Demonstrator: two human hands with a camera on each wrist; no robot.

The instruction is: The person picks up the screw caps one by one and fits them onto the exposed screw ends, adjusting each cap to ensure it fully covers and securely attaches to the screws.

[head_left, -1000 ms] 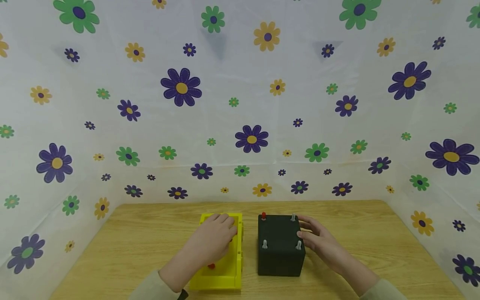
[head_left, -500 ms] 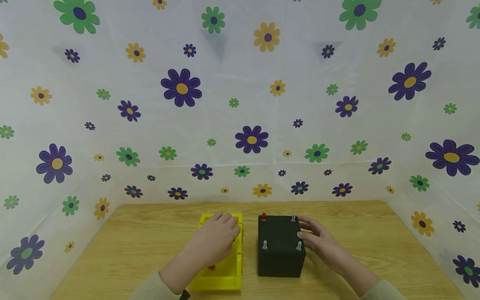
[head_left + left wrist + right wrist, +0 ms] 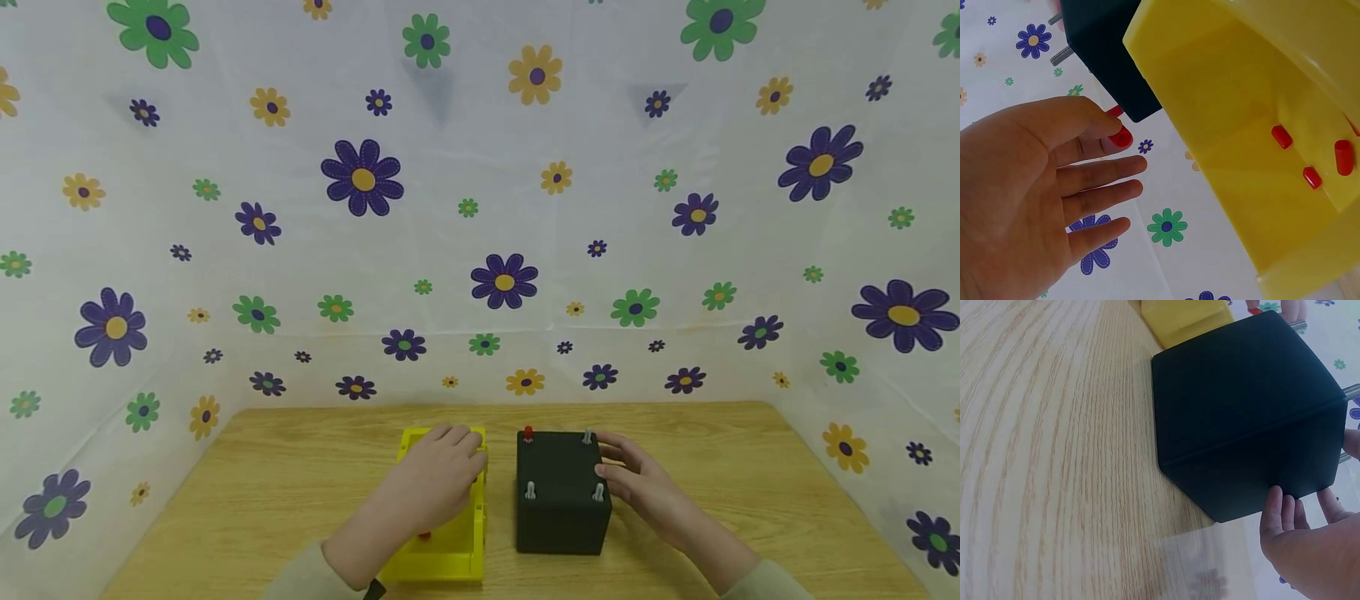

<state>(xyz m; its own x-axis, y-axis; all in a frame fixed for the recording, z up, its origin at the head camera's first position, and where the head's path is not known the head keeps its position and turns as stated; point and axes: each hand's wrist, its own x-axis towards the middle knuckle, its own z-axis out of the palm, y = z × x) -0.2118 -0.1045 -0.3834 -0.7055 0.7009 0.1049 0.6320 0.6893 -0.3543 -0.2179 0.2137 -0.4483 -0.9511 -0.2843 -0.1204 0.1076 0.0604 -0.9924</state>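
Note:
My left hand [image 3: 438, 477] is over the yellow bin [image 3: 442, 568], near its right rim. In the left wrist view its thumb and index finger pinch a hollow red cap [image 3: 1121, 137], while the other fingers stay extended. Several more red caps [image 3: 1344, 157] lie in the bin. To the right stands a black box [image 3: 558, 467] with upright threaded bolts [image 3: 530, 490] at its top corners. A red cap [image 3: 528, 432] covers the far left bolt; the others are bare metal. My right hand [image 3: 645, 485] rests its relaxed fingers and thumb against the box's right side.
Bin and box stand side by side on a wood-grain table [image 3: 300, 467], a narrow gap between them. A white cloth [image 3: 450, 233] with printed flowers rises behind and on both sides.
My left hand has shifted slightly to the right across the bin, toward the black box. The right hand and the box have stayed in place.

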